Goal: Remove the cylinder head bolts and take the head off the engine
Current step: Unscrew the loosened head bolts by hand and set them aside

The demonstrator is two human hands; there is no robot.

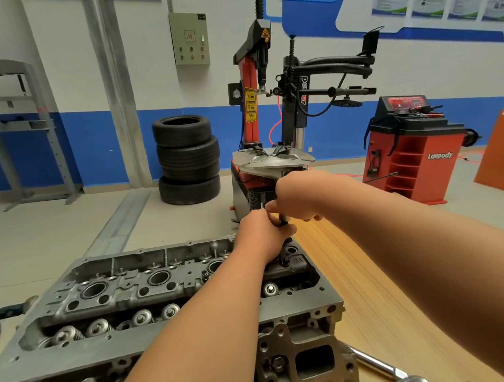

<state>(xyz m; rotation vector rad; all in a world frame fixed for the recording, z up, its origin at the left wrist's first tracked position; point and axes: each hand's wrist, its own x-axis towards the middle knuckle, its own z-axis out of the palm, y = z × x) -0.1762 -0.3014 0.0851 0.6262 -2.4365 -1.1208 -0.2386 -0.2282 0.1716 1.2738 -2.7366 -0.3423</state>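
a person's two hands meet over the far right corner of the head [153,328], both wrapped round a dark shaft [284,221] that stands upright there. the left hand [263,235] grips the shaft low down, fingers curled round it; the right hand [298,197] sits just above and clasps its top end, touching the left. whether the shaft is a long bolt coming out or a tool set on one cannot be told, as the hands hide most of it.

the shaft's long axis runs straight up from the head's deck, so any pull looks likely to go upward along that line, away from the casting. its foot lies directly below the left hand, which is the nearer to the head; the right forearm reaches in from the side, across the bare table.

the head lies lengthways away to the left, open face up, with valve springs [100,326] in a row along the near side and round bores [93,290] along the middle. it is not yet lifted and sits square on the casting [303,364] under it.

the wooden table [388,285] carries a chrome wrench [379,363] at the near right edge, well apart from the hands. beyond are a workshop floor, stacked tyres [187,159], a tyre changer [268,105], a red balancer [413,154] and a grey frame [13,119] against a blue and white wall.
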